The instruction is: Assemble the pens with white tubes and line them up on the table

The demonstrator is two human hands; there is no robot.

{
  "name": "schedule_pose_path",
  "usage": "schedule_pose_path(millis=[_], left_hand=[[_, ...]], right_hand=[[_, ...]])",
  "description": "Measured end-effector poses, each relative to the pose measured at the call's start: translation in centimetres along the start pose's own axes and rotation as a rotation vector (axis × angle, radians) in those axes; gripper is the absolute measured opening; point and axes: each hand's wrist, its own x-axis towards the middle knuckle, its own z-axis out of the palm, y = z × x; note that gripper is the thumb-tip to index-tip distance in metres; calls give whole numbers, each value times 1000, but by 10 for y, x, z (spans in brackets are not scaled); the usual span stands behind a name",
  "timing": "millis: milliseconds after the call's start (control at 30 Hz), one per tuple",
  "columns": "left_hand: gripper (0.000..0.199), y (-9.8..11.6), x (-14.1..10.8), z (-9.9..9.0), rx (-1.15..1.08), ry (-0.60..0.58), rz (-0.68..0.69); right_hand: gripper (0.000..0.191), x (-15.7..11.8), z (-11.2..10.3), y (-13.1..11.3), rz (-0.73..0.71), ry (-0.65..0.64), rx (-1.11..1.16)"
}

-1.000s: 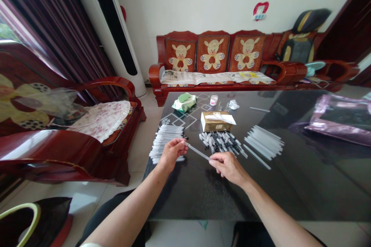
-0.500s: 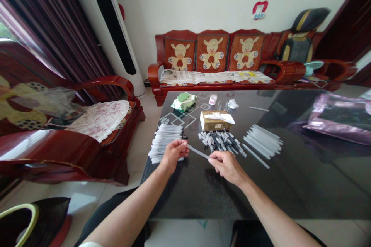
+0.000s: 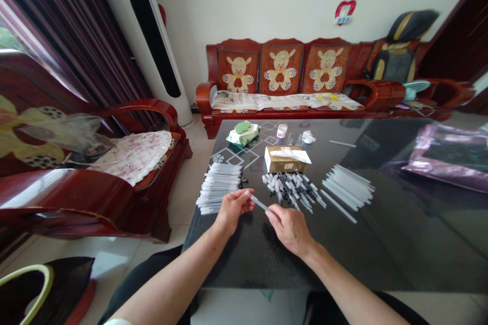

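A thin translucent plastic tube (image 3: 260,203) slants between my two hands above the dark table. My left hand (image 3: 235,208) pinches its upper left end, and the fingers of my right hand (image 3: 286,224) are closed on its lower right end. Beside my left hand lies a stack of whitish tubes (image 3: 219,183), some with black ends. Beyond my right hand is a heap of short black and whitish pieces (image 3: 293,188), too small to make out exactly. Farther right, plain translucent tubes (image 3: 348,188) lie side by side, one a little apart from the others.
A tissue box (image 3: 287,160) stands behind the heap. Farther back are a green-and-white wipes pack (image 3: 243,133), a small cup (image 3: 281,131), crumpled tissue (image 3: 308,137) and a single tube (image 3: 342,143). A shiny purple bag (image 3: 450,162) lies at right on the table (image 3: 400,244).
My right hand has moved left toward my left hand, so less of the tube shows between them. My left hand has shifted slightly right. The piles look unchanged.
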Motion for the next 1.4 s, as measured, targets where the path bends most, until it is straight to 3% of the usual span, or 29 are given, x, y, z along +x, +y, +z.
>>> schedule_pose_path(millis=[267, 733, 1133, 1400], left_hand=[[35, -7, -4, 6, -26, 76, 67], [37, -12, -11, 14, 11, 153, 183], [33, -17, -10, 14, -48, 123, 211], [34, -16, -9, 15, -62, 77, 201]], right_hand=[[37, -3, 3, -2, 16, 16, 39], [40, 1, 4, 0, 106, -7, 520], [40, -1, 17, -6, 497, -115, 1132], [39, 0, 16, -2, 516, -192, 1319]])
